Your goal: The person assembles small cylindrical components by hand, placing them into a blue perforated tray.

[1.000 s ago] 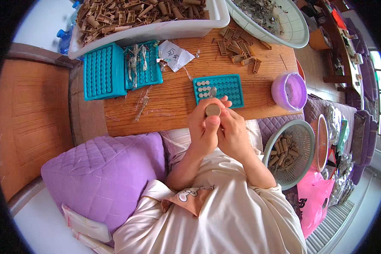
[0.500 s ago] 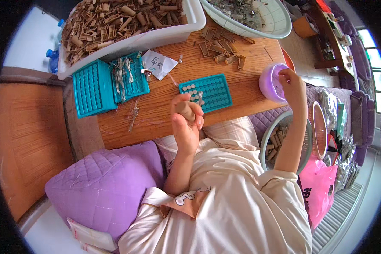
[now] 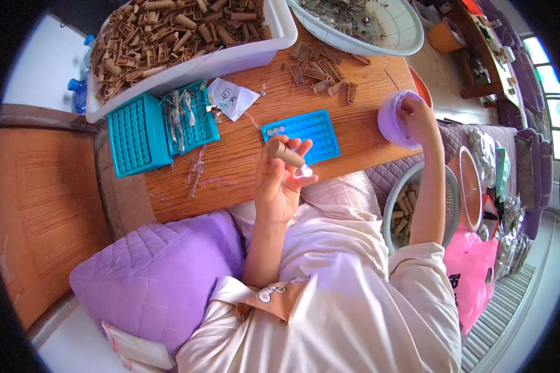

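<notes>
My left hand [image 3: 275, 194] holds a short brown cylinder [image 3: 285, 153] between thumb and fingers, tilted above the table's near edge. A bright white glow [image 3: 305, 170] shows at the cylinder's lower end, beside my fingertips. Just beyond lies a blue tray [image 3: 322, 132] with rows of round hollows; a few pale round pieces [image 3: 276, 131] sit at its left corner. Over on the right, my right hand [image 3: 419, 118] reaches into a purple bowl [image 3: 389, 121] at the table's edge. Its fingertips are inside the bowl, so what they touch is hidden.
A white bin [image 3: 186, 69] heaped with brown pieces stands at the back left, with teal trays [image 3: 138, 133] before it. Loose brown pieces [image 3: 322, 71] lie near a pale green basket [image 3: 410, 46]. A grey basket [image 3: 452, 221] sits under my right forearm. A purple cushion [image 3: 158, 280] is at left.
My left hand has turned and its fingers have spread, tilting the brown cylinder, and a glow now shows at its end. The right hand has dipped further into the purple bowl.
</notes>
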Demonstrator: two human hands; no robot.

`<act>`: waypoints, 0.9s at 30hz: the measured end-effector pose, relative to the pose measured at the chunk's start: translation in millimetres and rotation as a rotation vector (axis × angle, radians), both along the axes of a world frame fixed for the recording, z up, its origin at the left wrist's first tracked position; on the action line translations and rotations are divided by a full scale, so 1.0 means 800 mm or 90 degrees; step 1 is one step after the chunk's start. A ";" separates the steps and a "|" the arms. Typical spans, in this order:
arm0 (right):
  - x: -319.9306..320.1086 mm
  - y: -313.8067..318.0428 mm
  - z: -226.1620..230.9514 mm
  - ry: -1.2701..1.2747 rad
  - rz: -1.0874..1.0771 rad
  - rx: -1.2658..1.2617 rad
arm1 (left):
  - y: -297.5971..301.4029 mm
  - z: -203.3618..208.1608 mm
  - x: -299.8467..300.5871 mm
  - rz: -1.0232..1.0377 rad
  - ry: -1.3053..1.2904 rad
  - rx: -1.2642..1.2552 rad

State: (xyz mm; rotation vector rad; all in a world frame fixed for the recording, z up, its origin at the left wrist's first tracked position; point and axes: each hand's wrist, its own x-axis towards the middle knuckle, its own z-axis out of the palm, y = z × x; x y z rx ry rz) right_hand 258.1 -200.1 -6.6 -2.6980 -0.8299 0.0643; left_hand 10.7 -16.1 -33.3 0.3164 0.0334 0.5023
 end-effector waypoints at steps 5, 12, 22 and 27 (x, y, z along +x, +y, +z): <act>-0.008 -0.007 0.035 0.142 -0.085 0.035 | 0.000 -0.002 0.000 -0.044 0.006 -0.002; -0.008 -0.028 0.045 0.292 -0.041 0.198 | 0.002 0.000 -0.003 -0.084 0.047 -0.016; -0.085 0.028 0.077 0.409 0.010 0.437 | -0.002 0.010 -0.007 -0.208 0.011 -0.199; -0.128 0.067 0.086 0.366 0.159 0.399 | -0.005 0.008 -0.006 -0.204 0.058 -0.201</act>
